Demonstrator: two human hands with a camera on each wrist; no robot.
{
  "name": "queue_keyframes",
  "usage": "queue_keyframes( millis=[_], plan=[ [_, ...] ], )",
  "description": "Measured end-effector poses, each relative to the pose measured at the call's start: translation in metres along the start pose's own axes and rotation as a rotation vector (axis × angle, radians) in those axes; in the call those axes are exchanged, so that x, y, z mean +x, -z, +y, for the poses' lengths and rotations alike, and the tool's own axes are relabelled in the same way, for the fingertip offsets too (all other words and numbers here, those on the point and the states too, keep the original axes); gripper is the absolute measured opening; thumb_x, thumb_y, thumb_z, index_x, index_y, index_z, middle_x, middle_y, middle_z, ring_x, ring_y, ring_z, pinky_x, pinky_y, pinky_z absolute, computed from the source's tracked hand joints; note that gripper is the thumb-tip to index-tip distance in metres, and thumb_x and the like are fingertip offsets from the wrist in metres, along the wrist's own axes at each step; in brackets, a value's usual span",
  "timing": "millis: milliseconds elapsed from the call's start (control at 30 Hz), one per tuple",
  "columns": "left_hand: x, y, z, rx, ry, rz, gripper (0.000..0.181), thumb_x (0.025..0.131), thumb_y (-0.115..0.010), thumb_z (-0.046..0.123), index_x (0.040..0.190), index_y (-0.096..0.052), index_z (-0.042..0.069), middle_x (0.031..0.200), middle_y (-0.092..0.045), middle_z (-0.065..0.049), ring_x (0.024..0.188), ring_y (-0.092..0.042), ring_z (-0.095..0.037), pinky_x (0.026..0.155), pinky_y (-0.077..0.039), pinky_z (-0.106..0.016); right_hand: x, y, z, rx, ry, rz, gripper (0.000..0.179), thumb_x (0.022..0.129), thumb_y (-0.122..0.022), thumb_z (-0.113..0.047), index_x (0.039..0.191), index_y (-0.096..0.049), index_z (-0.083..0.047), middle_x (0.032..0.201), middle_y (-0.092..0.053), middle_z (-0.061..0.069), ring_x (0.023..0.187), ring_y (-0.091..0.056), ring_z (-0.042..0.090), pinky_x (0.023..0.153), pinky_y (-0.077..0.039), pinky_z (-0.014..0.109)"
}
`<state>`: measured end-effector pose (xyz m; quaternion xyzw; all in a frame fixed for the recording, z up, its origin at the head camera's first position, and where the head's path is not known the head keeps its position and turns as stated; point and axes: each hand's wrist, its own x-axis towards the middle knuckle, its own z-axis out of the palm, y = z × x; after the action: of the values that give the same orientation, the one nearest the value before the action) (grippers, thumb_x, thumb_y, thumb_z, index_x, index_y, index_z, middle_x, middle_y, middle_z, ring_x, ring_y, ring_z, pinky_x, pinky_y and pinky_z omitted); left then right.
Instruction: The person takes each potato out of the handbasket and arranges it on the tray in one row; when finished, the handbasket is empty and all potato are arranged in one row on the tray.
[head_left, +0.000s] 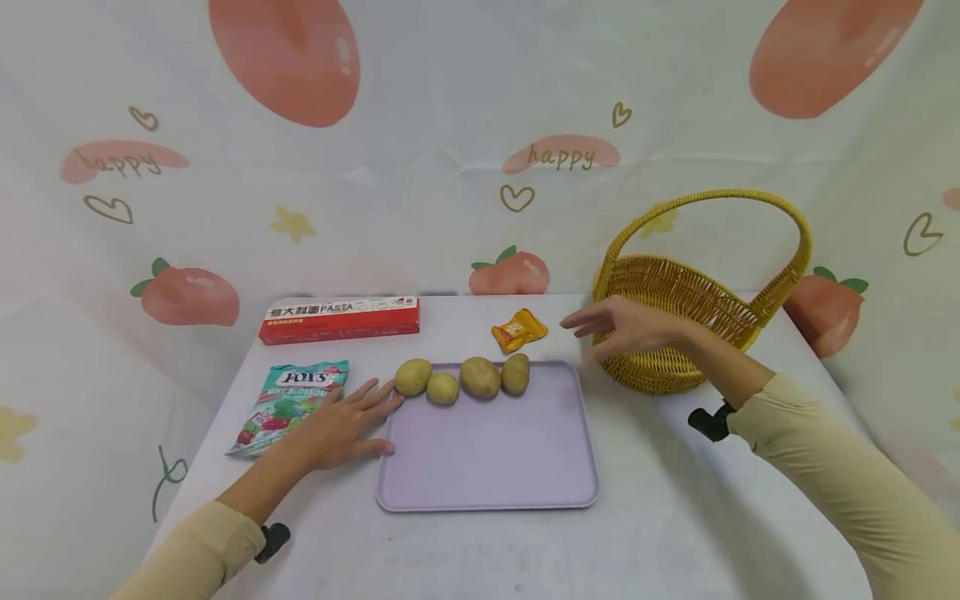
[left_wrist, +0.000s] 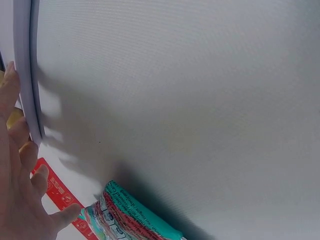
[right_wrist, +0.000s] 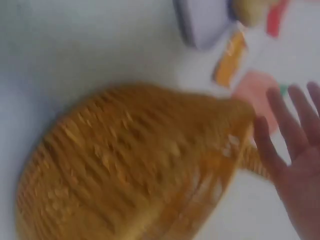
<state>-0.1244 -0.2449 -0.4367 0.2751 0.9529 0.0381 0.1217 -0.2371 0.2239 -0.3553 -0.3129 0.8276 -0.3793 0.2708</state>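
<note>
My left hand (head_left: 341, 429) spreads its straight fingers at the left edge of a lilac tray (head_left: 487, 458), fingertips at the rim close to the leftmost potato. Several potatoes (head_left: 480, 377) lie in a row along the tray's far edge. In the left wrist view the left hand's fingers (left_wrist: 20, 131) reach beside the tray's side. My right hand (head_left: 622, 323) is in the air in front of a yellow wicker basket (head_left: 652, 375), holding nothing, its fingers extended towards an orange wrapped packet (head_left: 519, 330). The blurred right wrist view shows that hand (right_wrist: 300, 150) spread beside the basket.
A green Fox's candy bag (head_left: 292, 400) lies left of the tray, partly behind the left hand. A red and white pasta box (head_left: 341, 319) lies at the back left. The basket's tall arched handle (head_left: 720, 196) rises at the back right, before a patterned cloth backdrop.
</note>
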Motion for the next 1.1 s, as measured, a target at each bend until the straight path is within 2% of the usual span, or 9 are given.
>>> queue_keyframes(
  millis=[67, 167, 333, 533, 633, 867, 1100],
  plan=[
    [0.0, 0.001, 0.0, -0.001, 0.0, 0.003, 0.078, 0.091, -0.059, 0.062, 0.154, -0.04, 0.02, 0.16, -0.033, -0.009, 0.148, -0.024, -0.04, 0.109, -0.02, -0.074, -0.007, 0.013, 0.002, 0.076, -0.023, -0.032, 0.062, 0.087, -0.078, -0.011, 0.142, -0.052, 0.001, 0.146, -0.05, 0.02, 0.134, -0.048, 0.039, 0.099, -0.051, 0.044],
    [-0.001, 0.001, 0.001, -0.005, 0.002, 0.002, 0.078, 0.091, -0.059, 0.061, 0.154, -0.04, 0.02, 0.16, -0.033, -0.009, 0.148, -0.024, -0.04, 0.109, -0.02, -0.074, -0.016, 0.029, 0.008, 0.118, -0.048, -0.064, 0.063, 0.088, -0.076, -0.008, 0.144, -0.048, 0.002, 0.149, -0.046, 0.022, 0.137, -0.044, 0.041, 0.1, -0.05, 0.038],
    [-0.002, 0.0, 0.0, -0.004, 0.01, -0.004, 0.078, 0.091, -0.059, 0.062, 0.154, -0.04, 0.02, 0.161, -0.032, -0.009, 0.148, -0.024, -0.04, 0.109, -0.02, -0.074, -0.023, 0.047, 0.022, 0.109, -0.082, -0.102, 0.063, 0.091, -0.072, -0.007, 0.146, -0.043, 0.005, 0.151, -0.043, 0.024, 0.137, -0.042, 0.043, 0.106, -0.045, 0.037],
    [0.0, 0.0, -0.001, 0.0, 0.003, -0.001, 0.078, 0.091, -0.058, 0.062, 0.154, -0.04, 0.02, 0.161, -0.032, -0.008, 0.148, -0.023, -0.039, 0.109, -0.02, -0.074, -0.026, 0.059, 0.038, 0.123, -0.173, -0.132, 0.059, 0.094, -0.067, -0.006, 0.146, -0.043, 0.007, 0.151, -0.042, 0.024, 0.139, -0.039, 0.044, 0.107, -0.042, 0.031],
    [0.0, -0.001, -0.002, -0.001, 0.002, -0.005, 0.079, 0.091, -0.057, 0.063, 0.154, -0.039, 0.021, 0.161, -0.031, -0.008, 0.148, -0.023, -0.039, 0.109, -0.019, -0.074, -0.026, 0.063, 0.046, 0.128, -0.217, -0.158, 0.057, 0.096, -0.064, -0.007, 0.147, -0.041, 0.008, 0.153, -0.039, 0.025, 0.142, -0.035, 0.042, 0.109, -0.041, 0.036],
    [0.0, -0.001, -0.002, 0.0, 0.001, -0.001, 0.079, 0.091, -0.057, 0.063, 0.154, -0.039, 0.021, 0.161, -0.031, -0.008, 0.148, -0.023, -0.039, 0.109, -0.02, -0.074, -0.022, 0.067, 0.057, 0.174, -0.307, -0.202, 0.059, 0.099, -0.061, -0.011, 0.15, -0.036, 0.004, 0.158, -0.03, 0.023, 0.146, -0.023, 0.042, 0.112, -0.033, 0.058],
    [0.0, 0.001, 0.0, -0.011, -0.001, -0.005, 0.078, 0.091, -0.059, 0.062, 0.154, -0.039, 0.02, 0.161, -0.032, -0.009, 0.148, -0.024, -0.04, 0.109, -0.019, -0.074, -0.012, 0.062, 0.058, 0.226, -0.408, -0.278, 0.062, 0.1, -0.059, -0.013, 0.154, -0.03, 0.002, 0.159, -0.027, 0.025, 0.144, -0.029, 0.042, 0.11, -0.036, 0.058]
  ],
)
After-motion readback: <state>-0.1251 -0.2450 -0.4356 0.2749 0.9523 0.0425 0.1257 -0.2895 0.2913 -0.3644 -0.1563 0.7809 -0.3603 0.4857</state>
